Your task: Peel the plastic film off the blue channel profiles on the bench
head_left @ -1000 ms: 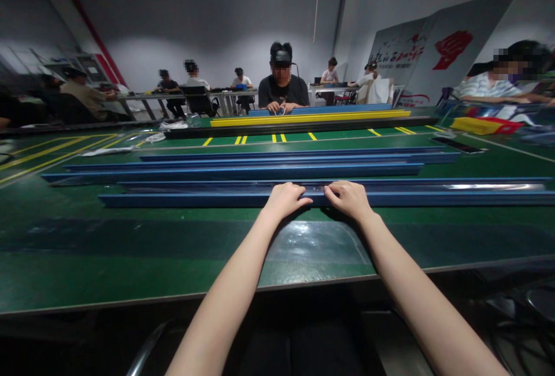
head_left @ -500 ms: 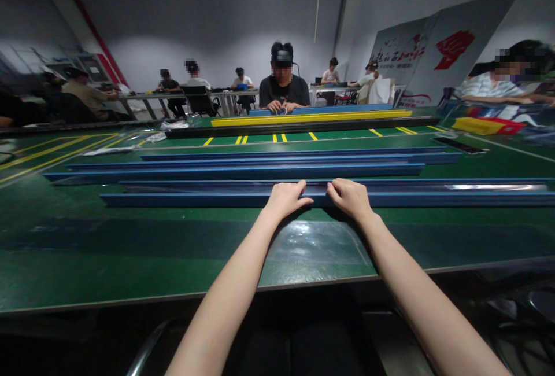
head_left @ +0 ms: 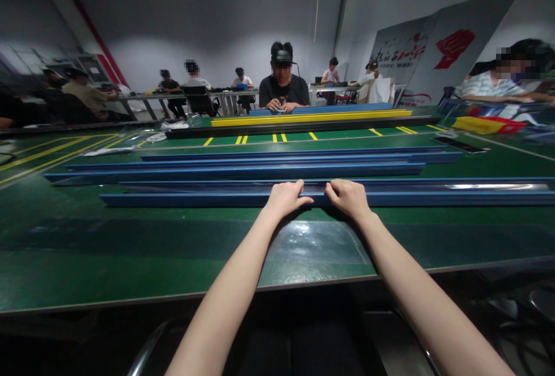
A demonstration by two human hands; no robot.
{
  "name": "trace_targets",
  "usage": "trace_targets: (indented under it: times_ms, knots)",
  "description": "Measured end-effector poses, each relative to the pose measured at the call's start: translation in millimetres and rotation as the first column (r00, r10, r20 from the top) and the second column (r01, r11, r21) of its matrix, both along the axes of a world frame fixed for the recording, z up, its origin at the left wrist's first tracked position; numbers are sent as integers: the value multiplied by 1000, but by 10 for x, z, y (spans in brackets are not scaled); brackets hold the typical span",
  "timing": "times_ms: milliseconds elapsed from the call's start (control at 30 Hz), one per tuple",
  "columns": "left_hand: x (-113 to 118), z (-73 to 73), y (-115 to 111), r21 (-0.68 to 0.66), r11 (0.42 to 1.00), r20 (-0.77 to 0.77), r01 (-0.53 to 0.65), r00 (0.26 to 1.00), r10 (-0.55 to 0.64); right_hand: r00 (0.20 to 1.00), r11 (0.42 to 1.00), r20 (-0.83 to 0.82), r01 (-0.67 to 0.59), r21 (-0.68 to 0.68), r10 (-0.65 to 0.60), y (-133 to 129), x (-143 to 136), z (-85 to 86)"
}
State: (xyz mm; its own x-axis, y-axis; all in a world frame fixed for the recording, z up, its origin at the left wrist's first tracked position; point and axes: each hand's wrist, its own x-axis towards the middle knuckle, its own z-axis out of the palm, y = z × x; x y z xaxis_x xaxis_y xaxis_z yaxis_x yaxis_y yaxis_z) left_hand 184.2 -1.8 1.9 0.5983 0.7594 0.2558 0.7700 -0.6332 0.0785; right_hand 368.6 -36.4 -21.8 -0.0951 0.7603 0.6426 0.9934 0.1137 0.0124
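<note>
A long blue channel strip [head_left: 433,198] lies across the green table, with a shiny clear film [head_left: 489,187] inside its right part. My left hand [head_left: 286,195] rests over the strip near its middle, thumb stretched along the front wall and the other fingers curled down into the channel. Close by on the right, my right hand [head_left: 348,195] is closed at the channel, its thumb and fingers pressed together. What its fingertips hold is too small to make out.
More blue strips [head_left: 234,171] lie beyond, then a black strip [head_left: 303,128] and a yellow one [head_left: 312,116]. A transparent sheet [head_left: 173,240] covers the near table. A phone [head_left: 457,144] lies right. A person [head_left: 284,89] sits opposite.
My right hand has shifted very slightly left. My left hand and the blue strip look almost unchanged. The hands of the person opposite have moved a little.
</note>
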Motion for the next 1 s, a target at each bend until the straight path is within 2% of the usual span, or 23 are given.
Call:
trace_targets:
  times_ms: [400,833,1000]
  knots:
    - [5,0,7,7,1000,22,-19,1000,19,996,995,61,59,83,-64,56,-204,-30]
    - [1,-22,19,15,1000,11,-12,1000,12,984,970,50,177,-164,-172,78,-257,26]
    - [-6,-5,3,9,1000,5,10,1000,-10,987,977,42,159,-142,-155,72,-257,24]
